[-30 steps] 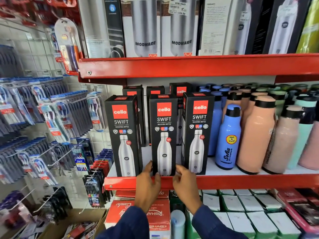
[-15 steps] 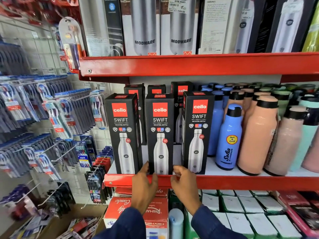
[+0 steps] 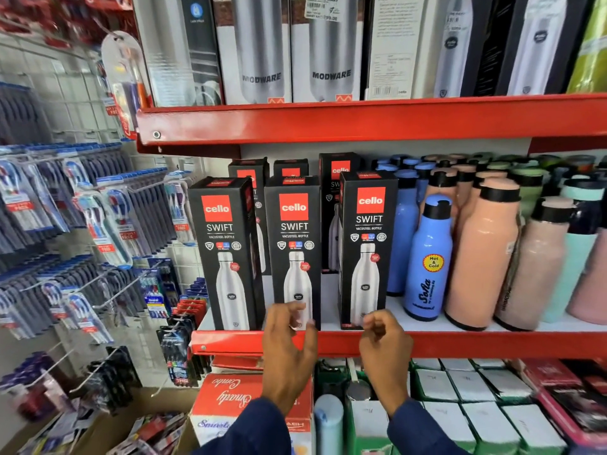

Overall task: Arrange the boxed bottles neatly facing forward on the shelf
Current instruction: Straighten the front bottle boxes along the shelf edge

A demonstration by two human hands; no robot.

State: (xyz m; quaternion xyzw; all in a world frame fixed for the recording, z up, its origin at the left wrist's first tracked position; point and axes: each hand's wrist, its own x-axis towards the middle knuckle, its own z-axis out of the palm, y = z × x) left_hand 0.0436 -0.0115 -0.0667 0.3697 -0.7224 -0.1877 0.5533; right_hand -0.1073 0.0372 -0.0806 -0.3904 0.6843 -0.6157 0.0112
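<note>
Three black Cello Swift boxes stand along the front of the red shelf [image 3: 460, 344], all facing forward: the left box [image 3: 226, 254], the middle box [image 3: 294, 247] and the right box [image 3: 368, 244]. Three more boxes [image 3: 333, 178] stand behind them. My left hand [image 3: 289, 346] is raised in front of the base of the middle box, fingers spread and blurred, with no clear grip. My right hand [image 3: 384, 343] hovers at the lower left corner of the right box, fingers loosely curled around nothing.
Loose blue [image 3: 428, 257], peach [image 3: 483, 254] and mint bottles crowd the shelf right of the boxes. Tall Modware boxes [image 3: 328, 50] fill the upper shelf. Toothbrush packs [image 3: 98, 224] hang on a wire grid at left. Cartons [image 3: 230, 399] sit below the shelf.
The middle box has slid left toward the left box, leaving a gap beside the right box. Both hands have loosened off it, and my right hand has moved right.
</note>
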